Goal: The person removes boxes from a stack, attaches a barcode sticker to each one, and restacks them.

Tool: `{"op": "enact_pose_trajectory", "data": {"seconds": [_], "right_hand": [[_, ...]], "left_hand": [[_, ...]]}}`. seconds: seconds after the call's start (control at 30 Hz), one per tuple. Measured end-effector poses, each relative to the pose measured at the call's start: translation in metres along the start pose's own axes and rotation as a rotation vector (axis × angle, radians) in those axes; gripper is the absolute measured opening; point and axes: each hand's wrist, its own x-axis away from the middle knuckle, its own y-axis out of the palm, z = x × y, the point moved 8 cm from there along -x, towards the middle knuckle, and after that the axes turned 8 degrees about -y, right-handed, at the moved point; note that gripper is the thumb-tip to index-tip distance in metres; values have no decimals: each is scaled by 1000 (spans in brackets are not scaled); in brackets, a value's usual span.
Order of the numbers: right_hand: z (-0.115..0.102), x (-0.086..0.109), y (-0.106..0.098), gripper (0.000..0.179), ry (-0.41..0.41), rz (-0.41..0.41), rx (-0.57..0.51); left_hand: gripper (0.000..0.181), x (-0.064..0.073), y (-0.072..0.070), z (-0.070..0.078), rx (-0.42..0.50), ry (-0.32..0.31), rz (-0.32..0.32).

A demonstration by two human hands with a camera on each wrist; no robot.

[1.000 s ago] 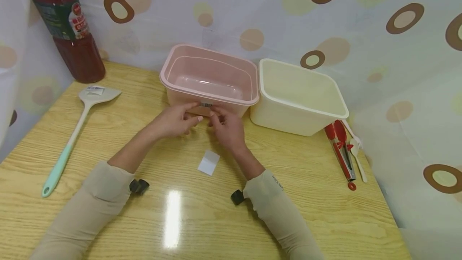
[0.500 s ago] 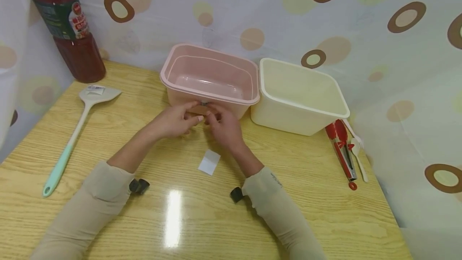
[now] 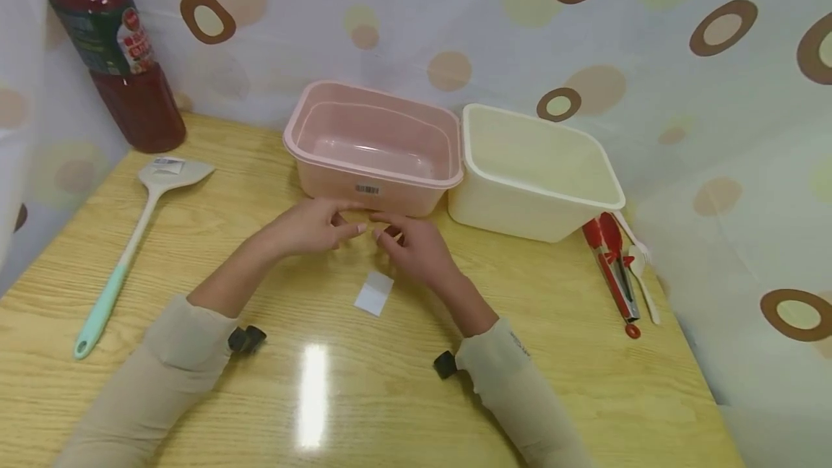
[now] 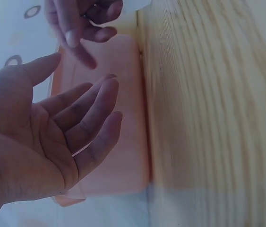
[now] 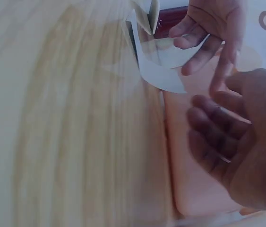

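Both hands have drawn back from the front wall of the pink plastic bin (image 3: 406,197) since the earlier frame, leaving its barcode label (image 3: 367,189) fully exposed. Left hand (image 3: 312,228): fingers relaxed and extended, nothing held. Right hand (image 3: 419,245): fingers loosely bent, nothing held; index fingertips of the two hands near each other at the bin's lower front edge, contact with it not certain. Pink bin stands upright on the wooden table (image 3: 260,396), against the patterned backdrop, just beside a cream bin (image 3: 520,208) on its right. White paper piece (image 3: 373,293) lies on the table in front of the hands. Far left: turner (image 3: 136,231), with dark-red bottle (image 3: 144,110) behind it. Right: red-handled tongs (image 3: 616,282).
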Motion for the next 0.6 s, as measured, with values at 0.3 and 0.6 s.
{"op": "enact_pose_trajectory", "data": {"seconds": [0.3,0.6], "right_hand": [[4,25,17,33,75,-360,169],[5,29,14,10,71,-304,148]], "left_hand": [[52,2,5,2,-117,-42,-23],[49,4,10,5,-107,-16,-23]]}}
